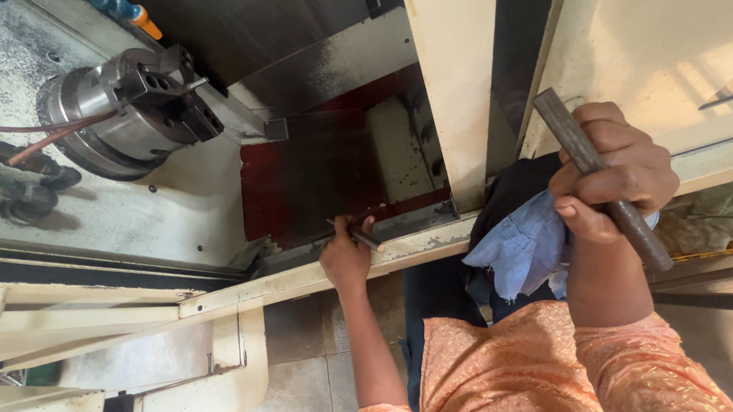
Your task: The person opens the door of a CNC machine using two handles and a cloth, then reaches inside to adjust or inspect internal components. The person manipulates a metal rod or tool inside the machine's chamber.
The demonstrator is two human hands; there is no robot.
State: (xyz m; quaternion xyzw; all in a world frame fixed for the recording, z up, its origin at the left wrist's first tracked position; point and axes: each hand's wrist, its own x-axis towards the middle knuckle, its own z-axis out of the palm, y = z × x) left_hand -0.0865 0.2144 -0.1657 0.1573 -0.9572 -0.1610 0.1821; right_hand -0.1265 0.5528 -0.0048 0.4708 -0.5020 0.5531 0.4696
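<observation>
My right hand (613, 173) is raised near the camera and grips a thick dark metal bar (597, 173) that slants from upper left to lower right. A crumpled light blue cloth (524, 248) hangs just below and left of that hand. My left hand (345, 255) rests on the cream front ledge (288, 283) of a lathe and holds a thin short metal rod (358, 235) pointing left along the ledge. My sleeves are orange and patterned.
A steel lathe chuck (131, 104) with dark jaws sits at the upper left, with a copper-coloured hose (51, 136) beside it. A dark red panel (325, 171) lies inside the machine. A cream door post (456, 89) stands between my hands. Tiled floor (298, 346) shows below.
</observation>
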